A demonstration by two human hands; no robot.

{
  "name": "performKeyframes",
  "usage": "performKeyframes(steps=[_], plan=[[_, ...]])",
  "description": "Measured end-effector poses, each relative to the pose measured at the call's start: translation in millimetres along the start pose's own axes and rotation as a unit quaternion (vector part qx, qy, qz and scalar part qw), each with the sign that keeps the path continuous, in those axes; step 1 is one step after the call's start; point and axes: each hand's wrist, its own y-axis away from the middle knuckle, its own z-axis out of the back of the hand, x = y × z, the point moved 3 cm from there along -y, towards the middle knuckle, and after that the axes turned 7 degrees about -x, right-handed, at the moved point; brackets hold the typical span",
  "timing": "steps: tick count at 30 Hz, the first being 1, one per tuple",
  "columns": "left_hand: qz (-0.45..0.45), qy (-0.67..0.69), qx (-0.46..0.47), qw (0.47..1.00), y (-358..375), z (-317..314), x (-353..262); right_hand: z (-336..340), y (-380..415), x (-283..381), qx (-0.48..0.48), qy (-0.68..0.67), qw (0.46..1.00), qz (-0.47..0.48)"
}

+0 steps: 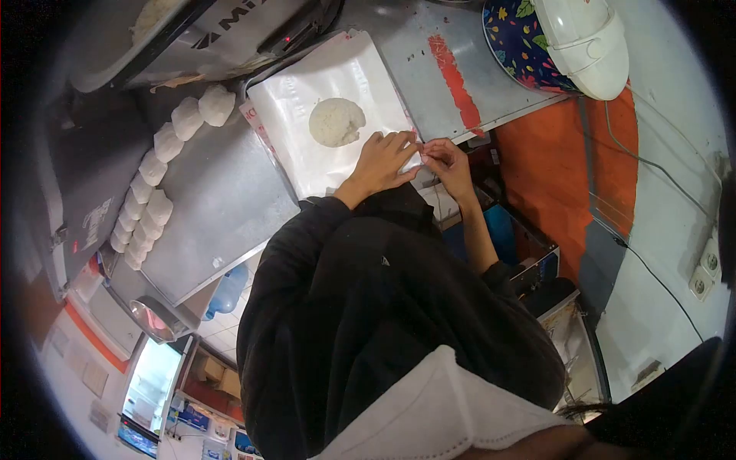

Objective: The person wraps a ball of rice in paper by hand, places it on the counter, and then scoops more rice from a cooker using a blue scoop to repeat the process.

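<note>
A mound of white rice (335, 123), notched on its right side, rests on a stack of white wrapping paper (287, 96) with some red print at its edges. My left hand (383, 162) lies on the right part of the paper, its fingers stretched toward the corner and the thumb apart. At that corner, my right hand (448, 162) pinches the paper's edge between thumb and fingers. Both hands' fingertips are close together there. Rows of white wrapped packets (170, 143) stand on the metal table to the left.
The metal table (218, 203) extends left and right of the paper. A large rice container (157, 19) is at upper left. A leaf-patterned bucket (515, 46) with a white lid sits at upper right. Red tape (452, 80) marks the tabletop. Cables (652, 157) hang along the right wall.
</note>
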Motion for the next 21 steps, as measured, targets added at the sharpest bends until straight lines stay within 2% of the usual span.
performKeyframes(steps=[8, 16, 21], plan=[[-0.023, 0.038, -0.016, 0.999, -0.8, 4.1, 2.6, 5.4, -3.1, -6.9, 0.031, 0.013, 0.999, 0.003], [-0.028, 0.041, -0.027, 0.998, -1.4, 5.6, 1.3, 4.5, -2.2, -10.6, 0.033, -0.059, 0.997, -0.029], [-0.038, 0.025, -0.038, 0.998, -1.8, 5.4, 0.5, 4.4, -4.3, -7.2, 0.034, -0.025, 0.999, -0.032]])
